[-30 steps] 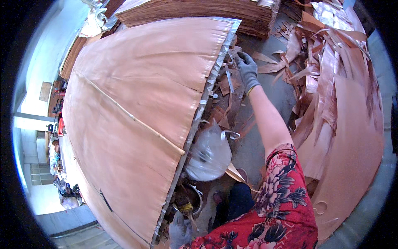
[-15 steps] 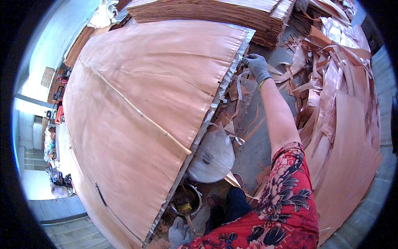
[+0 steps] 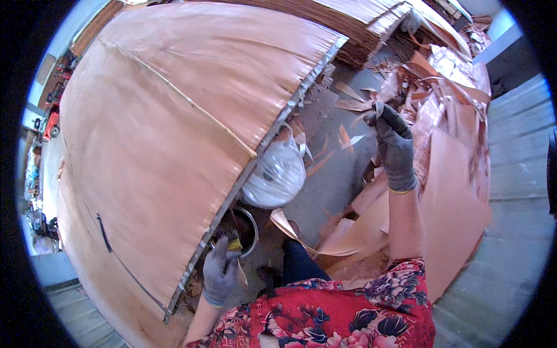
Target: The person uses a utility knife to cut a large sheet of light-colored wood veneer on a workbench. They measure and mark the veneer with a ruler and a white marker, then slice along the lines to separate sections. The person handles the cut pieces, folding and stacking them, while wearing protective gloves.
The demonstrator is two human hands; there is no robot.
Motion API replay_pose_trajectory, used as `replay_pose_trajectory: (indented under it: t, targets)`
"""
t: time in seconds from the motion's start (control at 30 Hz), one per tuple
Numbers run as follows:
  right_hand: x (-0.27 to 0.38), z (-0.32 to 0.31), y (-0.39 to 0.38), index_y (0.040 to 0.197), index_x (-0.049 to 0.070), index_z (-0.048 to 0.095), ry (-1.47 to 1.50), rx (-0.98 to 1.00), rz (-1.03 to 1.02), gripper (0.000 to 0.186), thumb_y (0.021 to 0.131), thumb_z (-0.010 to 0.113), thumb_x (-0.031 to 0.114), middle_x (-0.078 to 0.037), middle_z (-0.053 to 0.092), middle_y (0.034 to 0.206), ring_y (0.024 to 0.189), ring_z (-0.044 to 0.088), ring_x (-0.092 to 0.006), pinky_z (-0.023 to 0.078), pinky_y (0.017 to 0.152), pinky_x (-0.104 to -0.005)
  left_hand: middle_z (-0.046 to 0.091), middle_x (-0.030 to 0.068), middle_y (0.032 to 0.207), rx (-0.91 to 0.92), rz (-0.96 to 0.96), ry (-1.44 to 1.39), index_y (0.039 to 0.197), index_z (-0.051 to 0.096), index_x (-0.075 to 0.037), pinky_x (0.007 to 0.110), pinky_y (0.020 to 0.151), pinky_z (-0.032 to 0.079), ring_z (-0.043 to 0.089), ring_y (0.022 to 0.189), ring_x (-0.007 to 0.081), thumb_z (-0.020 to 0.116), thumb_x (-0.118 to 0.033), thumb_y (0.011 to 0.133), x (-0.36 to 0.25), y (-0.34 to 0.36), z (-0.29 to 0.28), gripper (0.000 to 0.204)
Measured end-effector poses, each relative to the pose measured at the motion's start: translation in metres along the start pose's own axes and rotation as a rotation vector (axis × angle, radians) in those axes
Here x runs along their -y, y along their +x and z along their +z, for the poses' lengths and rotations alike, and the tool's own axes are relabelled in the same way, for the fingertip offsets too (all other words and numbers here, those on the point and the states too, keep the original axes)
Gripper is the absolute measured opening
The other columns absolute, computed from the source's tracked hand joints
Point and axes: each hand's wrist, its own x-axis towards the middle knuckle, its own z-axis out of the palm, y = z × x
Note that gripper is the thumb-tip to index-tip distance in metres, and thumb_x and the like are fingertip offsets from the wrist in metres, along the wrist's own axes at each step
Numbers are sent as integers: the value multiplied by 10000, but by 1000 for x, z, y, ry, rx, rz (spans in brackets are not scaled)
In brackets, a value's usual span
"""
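A large reddish-brown veneer sheet (image 3: 174, 151) covers the work surface on the left, a thin wooden stick (image 3: 180, 95) lying across it. My left hand (image 3: 220, 272), in a grey glove, is closed around a brush (image 3: 234, 243) with a yellow band, beside the sheet's near edge. The brush sits over a metal pot (image 3: 253, 232) with dark contents. My right hand (image 3: 396, 145), gloved in grey with dark fingertips, is raised over the floor to the right of the sheet. Its fingers pinch a small pale strip (image 3: 379, 109).
A clear plastic bag (image 3: 275, 177) of white material hangs or stands by the sheet's edge. Veneer scraps (image 3: 429, 110) pile up on the right, with a broad loose piece (image 3: 452, 214) nearer me. A thick veneer stack (image 3: 336, 29) stands at the back. Corrugated metal (image 3: 519, 156) lines the far right.
My right hand has left the sheet's far right edge and come nearer, toward the scraps. My left hand has come up to the brush. The view has shifted right.
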Motion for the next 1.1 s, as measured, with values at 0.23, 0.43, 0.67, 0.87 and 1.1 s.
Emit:
replay_pose_trajectory:
  t: [0.23, 0.43, 0.67, 0.87, 1.1]
  targets:
    - [92, 106, -118, 1230, -9, 498, 225, 192, -1, 431, 818, 612, 49, -86, 623, 1062, 829, 611, -181, 486, 779, -302, 309, 211, 1395, 68, 259, 91, 1411, 140, 7, 469, 1074, 149, 117, 1337, 434, 712, -571, 628, -38, 41, -9, 1129]
    - [134, 178, -202, 1293, 2, 420, 422, 289, 102, 514, 808, 588, 42, -90, 616, 943, 811, 592, -178, 466, 783, -298, 303, 217, 1345, 66, 593, -369, 1366, 229, 12, 440, 1013, 256, 213, 1259, 426, 690, -504, 638, -77, 29, 10, 1005]
    - [144, 198, -237, 1279, 1, 426, 470, 288, 0, 423, 882, 543, 90, -69, 607, 801, 791, 580, -167, 447, 830, -328, 623, 149, 843, 393, 396, -446, 1075, 585, -121, 406, 692, 490, 619, 810, 303, 569, -207, 807, -27, -90, 34, 281]
    - [153, 201, -241, 1338, 79, 362, 636, 469, 44, 454, 897, 467, 62, -33, 604, 878, 959, 552, -212, 305, 1038, -492, 553, 199, 1148, 871, 49, -71, 1205, 528, -92, 394, 888, 435, 534, 1072, 339, 625, -334, 761, -9, -170, 27, 515]
    - [170, 240, -263, 1358, 70, 329, 203, 471, 39, 477, 898, 451, 44, -43, 581, 889, 995, 553, -238, 303, 1032, -503, 28, 193, 1490, -105, 162, -56, 1399, 2, 43, 479, 1090, 42, -100, 1351, 414, 739, -621, 516, -54, -125, -71, 1328]
